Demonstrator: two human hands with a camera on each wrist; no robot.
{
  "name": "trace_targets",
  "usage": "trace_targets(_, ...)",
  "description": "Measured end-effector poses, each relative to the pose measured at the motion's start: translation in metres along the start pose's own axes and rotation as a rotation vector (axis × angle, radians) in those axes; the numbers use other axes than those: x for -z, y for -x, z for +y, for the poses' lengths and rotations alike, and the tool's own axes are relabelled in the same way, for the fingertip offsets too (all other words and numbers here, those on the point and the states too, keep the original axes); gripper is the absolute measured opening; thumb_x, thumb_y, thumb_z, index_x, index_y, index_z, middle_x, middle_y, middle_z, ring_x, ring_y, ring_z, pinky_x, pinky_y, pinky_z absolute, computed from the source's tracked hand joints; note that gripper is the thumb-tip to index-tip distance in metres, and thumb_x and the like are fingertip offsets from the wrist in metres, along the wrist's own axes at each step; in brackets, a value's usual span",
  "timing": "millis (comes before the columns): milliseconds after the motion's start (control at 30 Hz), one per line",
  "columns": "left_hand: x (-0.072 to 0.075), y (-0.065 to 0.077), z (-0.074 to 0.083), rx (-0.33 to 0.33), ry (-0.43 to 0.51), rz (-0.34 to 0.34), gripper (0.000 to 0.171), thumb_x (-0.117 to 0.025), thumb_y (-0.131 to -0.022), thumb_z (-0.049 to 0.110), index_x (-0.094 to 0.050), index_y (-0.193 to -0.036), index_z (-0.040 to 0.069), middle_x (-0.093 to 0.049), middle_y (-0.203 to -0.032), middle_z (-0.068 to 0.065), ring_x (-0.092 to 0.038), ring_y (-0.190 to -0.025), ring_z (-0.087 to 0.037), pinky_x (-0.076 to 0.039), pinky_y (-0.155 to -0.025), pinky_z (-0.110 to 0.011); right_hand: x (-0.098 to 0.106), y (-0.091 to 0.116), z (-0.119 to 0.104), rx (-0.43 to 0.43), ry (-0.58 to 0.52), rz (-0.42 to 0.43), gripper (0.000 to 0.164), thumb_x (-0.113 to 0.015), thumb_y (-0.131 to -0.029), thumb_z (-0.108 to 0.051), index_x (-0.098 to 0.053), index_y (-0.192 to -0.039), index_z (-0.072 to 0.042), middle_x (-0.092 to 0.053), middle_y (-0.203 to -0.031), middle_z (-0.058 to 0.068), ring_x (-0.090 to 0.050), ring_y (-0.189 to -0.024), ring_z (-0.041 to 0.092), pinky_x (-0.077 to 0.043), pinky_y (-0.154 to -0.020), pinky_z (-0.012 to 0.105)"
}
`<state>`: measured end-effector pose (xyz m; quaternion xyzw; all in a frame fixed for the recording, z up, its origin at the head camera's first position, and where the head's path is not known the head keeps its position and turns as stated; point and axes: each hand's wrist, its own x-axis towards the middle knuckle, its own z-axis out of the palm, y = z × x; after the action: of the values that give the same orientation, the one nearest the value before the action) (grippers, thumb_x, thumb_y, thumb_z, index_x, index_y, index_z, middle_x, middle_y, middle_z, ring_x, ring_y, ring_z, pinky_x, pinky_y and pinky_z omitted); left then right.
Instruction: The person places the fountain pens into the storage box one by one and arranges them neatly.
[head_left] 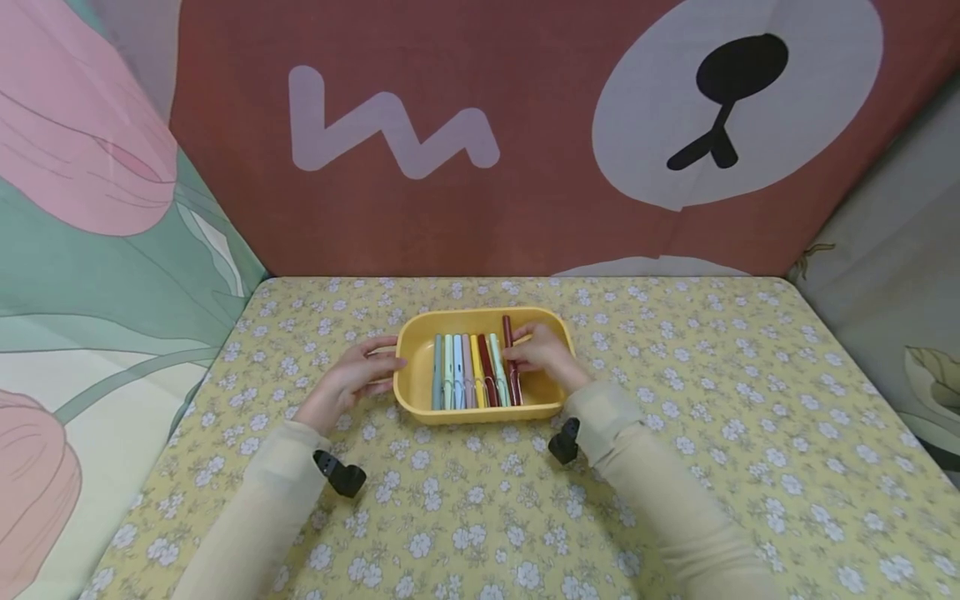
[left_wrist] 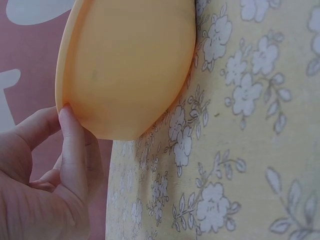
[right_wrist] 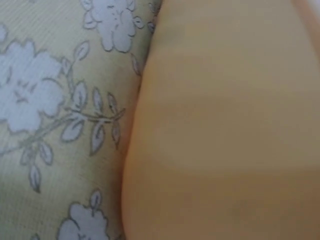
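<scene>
A yellow plastic tray (head_left: 417, 379) holds a row of capped pens (head_left: 459, 371) lying side by side: grey-blue, pale green, light blue, pinkish, yellow, dark red and pale green. At the row's right end my right hand (head_left: 543, 350) pinches another dark red pen (head_left: 507, 330) between thumb and fingers; its far end rises near the tray's back rim. My left hand (head_left: 356, 373) grips the tray's left end. The left wrist view shows finger and thumb of that hand (left_wrist: 65, 165) on the rim. In the right wrist view the tray's outer wall (right_wrist: 220, 120) hides the right hand.
The tray stands on a table (head_left: 465, 517) with a yellow floral cloth. Behind the table hangs a brown-red printed fabric (head_left: 525, 200), with other printed fabric (head_left: 97, 275) at the left side. A black wrist camera (head_left: 565, 442) sits close to the tray's front right corner.
</scene>
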<state>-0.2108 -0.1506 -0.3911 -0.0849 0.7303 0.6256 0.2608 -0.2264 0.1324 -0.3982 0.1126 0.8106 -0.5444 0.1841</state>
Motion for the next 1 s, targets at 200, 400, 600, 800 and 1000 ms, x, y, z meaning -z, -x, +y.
trace_targets(200,0.000,0.001,0.000,0.001,-0.005,0.005,0.065,-0.062,-0.093,0.013,-0.031,-0.150,0.013,-0.041,-0.147,-0.019,-0.066,-0.078,-0.002,-0.058,-0.063,-0.014,-0.004,-0.002,0.003,-0.004,0.028,0.002,0.038,-0.069,-0.085,-0.004,-0.050,-0.116,0.006,-0.056,-0.094,0.008,-0.057,-0.064,0.008,-0.061,-0.067,0.024)
trace_targets(400,0.000,0.001,0.000,-0.001,-0.004,0.004,0.065,-0.062,-0.093,0.013,-0.030,-0.150,0.013,-0.040,-0.147,-0.019,-0.066,-0.078,-0.002,-0.059,-0.063,-0.014,-0.006,0.000,0.005,-0.008,0.043,-0.005,0.038,-0.069,-0.085,-0.004,-0.051,-0.117,0.006,-0.054,-0.098,0.009,-0.057,-0.065,0.009,-0.061,-0.070,0.025)
trace_targets(600,0.000,0.000,0.000,0.003,-0.003,0.003,0.064,-0.060,-0.094,0.012,-0.030,-0.150,0.012,-0.040,-0.148,-0.019,-0.066,-0.078,-0.002,-0.059,-0.063,-0.015,-0.006,0.003,0.006,-0.007,0.060,-0.020,0.038,-0.068,-0.086,-0.006,-0.051,-0.118,0.006,-0.055,-0.099,0.008,-0.056,-0.066,0.009,-0.059,-0.066,0.022)
trace_targets(800,-0.001,0.000,0.001,0.002,-0.005,0.006,0.063,-0.060,-0.093,0.012,-0.031,-0.149,0.012,-0.041,-0.147,-0.019,-0.066,-0.078,-0.002,-0.059,-0.063,-0.015,-0.007,-0.007,0.013,-0.016,0.058,-0.017,0.040,-0.071,-0.084,-0.007,-0.051,-0.116,0.005,-0.060,-0.103,0.014,-0.062,-0.074,0.014,-0.061,-0.074,0.030)
trace_targets(1000,-0.001,0.001,0.001,0.002,-0.002,0.006,0.063,-0.060,-0.093,0.012,-0.031,-0.149,0.012,-0.041,-0.147,-0.019,-0.067,-0.078,-0.002,-0.059,-0.063,-0.015,-0.007,-0.023,0.026,0.012,0.036,-0.036,0.043,-0.077,-0.078,-0.007,-0.052,-0.111,0.004,-0.059,-0.105,0.017,-0.065,-0.075,0.020,-0.062,-0.072,0.032)
